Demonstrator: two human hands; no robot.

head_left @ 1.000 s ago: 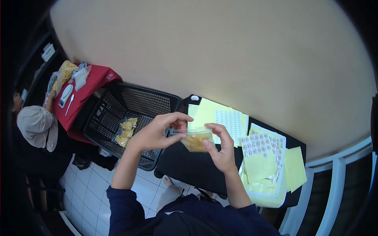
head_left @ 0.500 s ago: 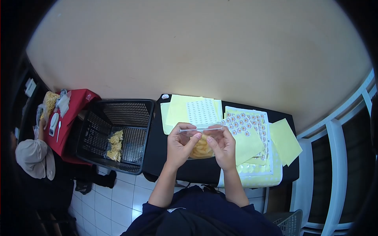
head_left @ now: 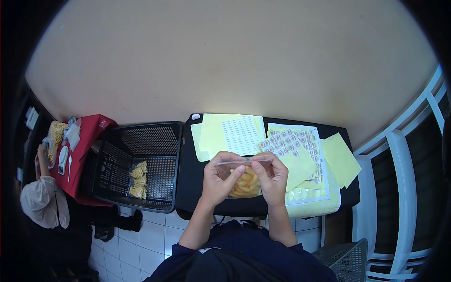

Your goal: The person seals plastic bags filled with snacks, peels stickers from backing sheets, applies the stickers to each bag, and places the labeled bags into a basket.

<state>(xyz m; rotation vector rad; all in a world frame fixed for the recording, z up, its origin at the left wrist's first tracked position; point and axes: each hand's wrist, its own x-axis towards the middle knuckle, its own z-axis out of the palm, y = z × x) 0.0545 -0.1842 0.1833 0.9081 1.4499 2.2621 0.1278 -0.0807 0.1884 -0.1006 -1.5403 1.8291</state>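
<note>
A clear plastic bag of yellow stick-like snacks (head_left: 245, 184) hangs between my hands, over the front of the black-covered table. My left hand (head_left: 218, 182) is closed on the bag's upper left side, its thumb lying across the front. On the other side, my right hand (head_left: 272, 179) grips the upper right part with its thumb near the top edge. The top edge runs straight across between the fingers; whether it is sealed I cannot tell. Just behind the hands are sticker sheets with round printed labels (head_left: 283, 142) and a sheet of small printed text (head_left: 240, 135).
Left of the table stands a black plastic crate (head_left: 162, 204) holding filled snack bags (head_left: 138, 181). Beyond it, a person in a beige head covering (head_left: 44, 202) works at a red-covered table (head_left: 96, 134) with a scale (head_left: 63, 160) and a spoon (head_left: 70, 167). Yellow sheets (head_left: 342, 162) lie at right.
Both hands and the bag appear slightly lower and farther right, as the view has shifted a little. My hold on the bag stays the same. The other person's arm has moved.
</note>
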